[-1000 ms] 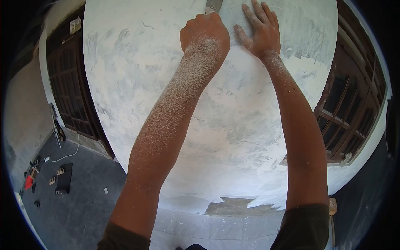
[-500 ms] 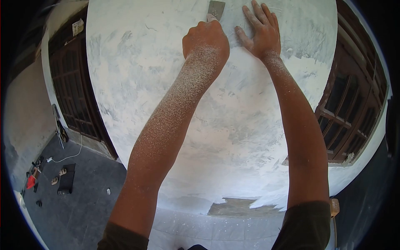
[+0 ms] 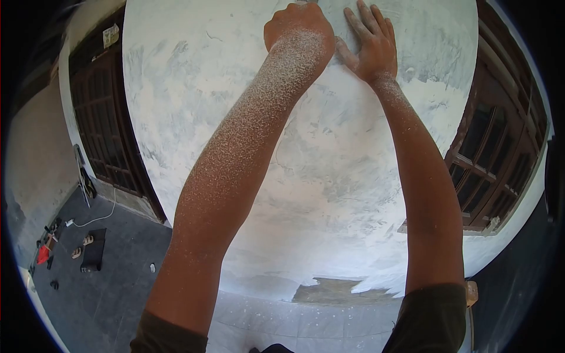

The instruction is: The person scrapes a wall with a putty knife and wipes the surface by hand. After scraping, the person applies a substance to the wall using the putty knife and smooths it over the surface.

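My left hand (image 3: 299, 28) is closed in a fist around a putty knife (image 3: 312, 1) at the top edge of the view. Only a sliver of the knife shows; the rest is hidden by the fist or out of frame. White dust coats the left forearm. Flat against the white, patchily plastered wall (image 3: 329, 194), my right hand (image 3: 374, 50) rests with its fingers spread, just right of the left one. Whitish powder also marks the right fingers and wrist.
Dark wooden doors or windows flank the wall at left (image 3: 103, 123) and right (image 3: 485, 159). On the grey floor (image 3: 129, 259) at lower left lie sandals, a dark mat (image 3: 94, 250), a white cable and a red item. An unplastered patch (image 3: 329, 290) shows low on the wall.
My left hand has moved up and slightly right along the wall, carrying the putty knife mostly out of view. My right hand has stayed almost in place.
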Demonstrator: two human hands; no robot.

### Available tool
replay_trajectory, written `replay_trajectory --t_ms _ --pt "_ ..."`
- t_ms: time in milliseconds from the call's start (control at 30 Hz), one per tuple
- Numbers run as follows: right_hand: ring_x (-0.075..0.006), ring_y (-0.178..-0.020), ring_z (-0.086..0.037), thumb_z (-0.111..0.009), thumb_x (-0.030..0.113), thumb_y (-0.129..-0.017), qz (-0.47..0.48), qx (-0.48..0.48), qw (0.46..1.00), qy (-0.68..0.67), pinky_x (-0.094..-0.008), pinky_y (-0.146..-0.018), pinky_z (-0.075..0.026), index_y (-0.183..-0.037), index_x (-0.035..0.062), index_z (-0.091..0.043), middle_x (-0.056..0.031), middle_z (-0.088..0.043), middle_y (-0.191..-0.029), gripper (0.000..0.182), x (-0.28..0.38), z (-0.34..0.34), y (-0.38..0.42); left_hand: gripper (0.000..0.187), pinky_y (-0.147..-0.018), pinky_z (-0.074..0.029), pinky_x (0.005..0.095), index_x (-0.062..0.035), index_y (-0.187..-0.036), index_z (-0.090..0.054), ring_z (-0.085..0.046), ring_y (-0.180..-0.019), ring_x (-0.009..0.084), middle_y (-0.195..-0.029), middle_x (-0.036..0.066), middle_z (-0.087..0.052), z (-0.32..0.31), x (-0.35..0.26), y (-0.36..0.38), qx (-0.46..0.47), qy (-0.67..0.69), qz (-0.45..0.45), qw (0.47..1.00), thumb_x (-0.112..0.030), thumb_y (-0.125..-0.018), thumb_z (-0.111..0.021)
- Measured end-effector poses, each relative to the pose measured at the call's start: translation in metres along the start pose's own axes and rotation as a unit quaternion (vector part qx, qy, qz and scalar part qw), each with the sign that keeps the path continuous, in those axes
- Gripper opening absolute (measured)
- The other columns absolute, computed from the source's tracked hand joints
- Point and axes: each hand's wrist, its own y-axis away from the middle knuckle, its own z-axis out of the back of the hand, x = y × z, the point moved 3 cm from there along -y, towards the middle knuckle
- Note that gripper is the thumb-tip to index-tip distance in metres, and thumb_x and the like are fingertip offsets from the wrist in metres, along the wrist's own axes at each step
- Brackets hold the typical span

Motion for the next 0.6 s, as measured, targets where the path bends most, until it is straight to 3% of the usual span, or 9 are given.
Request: replay_trajectory --t_ms 200,300,400,467,600 --pt "-0.0385 -0.154 -0.025 -0.067 0.04 -0.089 -0.006 0.006 1.0 0.001 -0.0527 -0.126 -0.018 -0.148 0.0052 -0.053 -0.0196 -0.036 -0.164 0.07 0.001 -0.001 0.003 0.03 -0.09 -0.061 0.0403 -0.0004 -0.123 -0.07 -0.072 -0.109 0.0294 -0.116 0.021 -0.071 0.002 0.005 0.031 -0.018 -0.032 0.005 0.999 -0.016 -0.099 -0.061" --pt "-0.0387 -0.154 -0.025 -0.067 0.04 -0.089 -0.006 0.01 1.0 0.004 -0.0527 -0.126 -0.018 -0.148 0.0052 -0.052 -0.0197 -0.035 -0.164 0.07 0.0 0.0 0.002 0.041 -0.096 -0.058 0.0483 -0.0022 -0.134 -0.063 -0.071 -0.112 0.0353 -0.117 0.022 -0.072 0.008 -0.001 0.024 0.008 -0.019 -0.003 1.0 -0.016 -0.094 -0.062" --pt "-0.039 -0.154 -0.025 -0.067 0.04 -0.089 0.0 0.006 1.0 0.005 -0.0526 -0.126 -0.019 -0.148 0.0048 -0.052 -0.02 -0.035 -0.164 0.07 -0.001 -0.002 0.0 0.03 -0.091 -0.061 0.0404 -0.0015 -0.123 -0.07 -0.073 -0.108 0.0282 -0.116 0.019 -0.072 0.016 -0.007 0.014 0.015 -0.011 0.001 1.0 -0.016 -0.099 -0.062" --pt "-0.0392 -0.154 -0.025 -0.067 0.04 -0.089 0.003 -0.002 1.0 0.004 -0.0527 -0.126 -0.019 -0.148 0.0045 -0.053 -0.0202 -0.036 -0.163 0.07 0.0 -0.003 0.002 0.04 -0.095 -0.058 0.0478 -0.0016 -0.133 -0.063 -0.072 -0.11 0.0342 -0.114 0.021 -0.073 0.005 0.001 0.017 0.027 -0.02 0.009 0.999 -0.015 -0.095 -0.062" --pt "-0.0395 -0.153 -0.027 -0.067 0.04 -0.089 -0.001 -0.002 1.0 -0.008 -0.053 -0.126 -0.02 -0.146 0.0042 -0.054 -0.0203 -0.037 -0.163 0.069 0.0 0.0 0.003 0.037 -0.093 -0.059 0.0473 -0.0011 -0.13 -0.065 -0.073 -0.107 0.0337 -0.113 0.021 -0.073 -0.002 0.005 0.028 -0.021 -0.025 0.018 0.999 -0.015 -0.095 -0.062"
